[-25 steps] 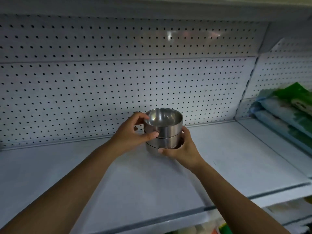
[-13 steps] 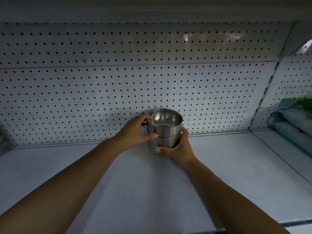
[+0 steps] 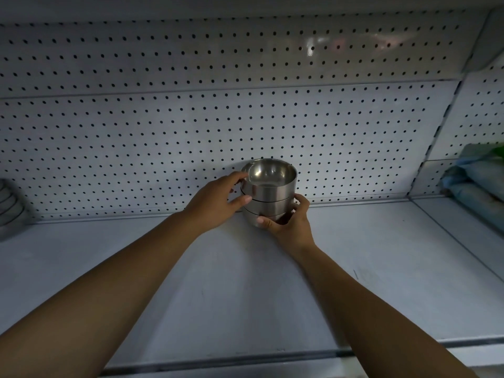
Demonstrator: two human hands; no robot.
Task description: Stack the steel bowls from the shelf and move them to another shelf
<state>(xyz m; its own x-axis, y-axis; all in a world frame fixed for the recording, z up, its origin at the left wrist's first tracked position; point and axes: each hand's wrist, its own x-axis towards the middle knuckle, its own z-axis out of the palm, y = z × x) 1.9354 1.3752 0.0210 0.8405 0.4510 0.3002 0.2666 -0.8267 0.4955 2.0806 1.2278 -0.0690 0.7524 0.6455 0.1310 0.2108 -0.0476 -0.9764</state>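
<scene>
Near the pegboard (image 3: 245, 126), left hand (image 3: 215, 203) and right hand (image 3: 290, 227) both grip the stacked steel bowls (image 3: 268, 195) over the shelf (image 3: 245, 282).

A white perforated back panel (image 3: 136, 148) rises behind the left hand (image 3: 215, 203) and the right hand (image 3: 289, 227), with a soft glare (image 3: 311, 49) higher up to their right. Beneath both hands lies a pale, dimly lit shelf board (image 3: 245, 290). Well to the right of the right hand a slotted upright (image 3: 439, 132) divides off the next bay, where blue-green packets (image 3: 477, 181) lie.
</scene>
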